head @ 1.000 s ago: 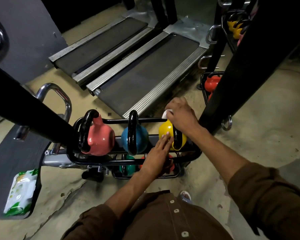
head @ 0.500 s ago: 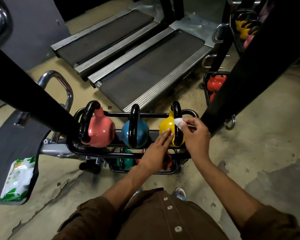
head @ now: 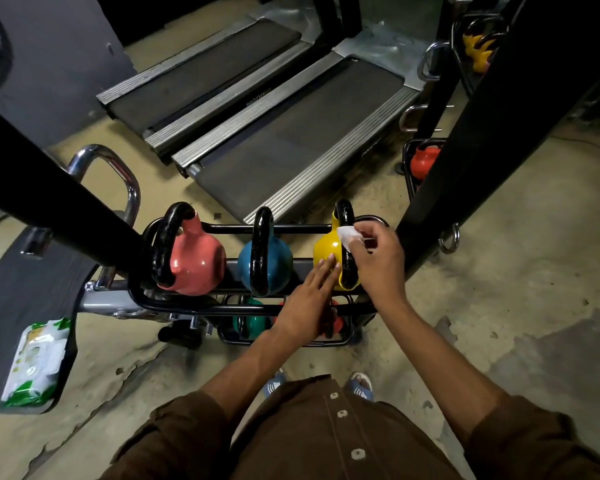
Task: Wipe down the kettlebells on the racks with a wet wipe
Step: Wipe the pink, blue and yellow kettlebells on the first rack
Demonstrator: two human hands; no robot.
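A black rack [head: 291, 229] holds a pink kettlebell [head: 198, 261], a blue kettlebell [head: 278, 261] and a yellow kettlebell [head: 326, 245] on its top tier. My right hand [head: 378, 261] pinches a white wet wipe [head: 347, 237] against the yellow kettlebell's black handle [head: 345, 216]. My left hand [head: 309, 303] lies flat, with straight fingertips touching the yellow body from the near side. A green kettlebell [head: 252, 322] and a red one sit on the lower tier, mostly hidden.
Two treadmills [head: 274, 133] lie beyond the rack. A green wet wipe pack [head: 35, 362] rests on a dark pad at the left. A black upright post [head: 499, 116] stands at the right, with a second rack of kettlebells [head: 425, 161] behind it. A black bar [head: 49, 188] crosses the left.
My right hand has drawn the wipe back from the far top of the yellow kettlebell to the near side of its handle. My left hand has stayed against the body.
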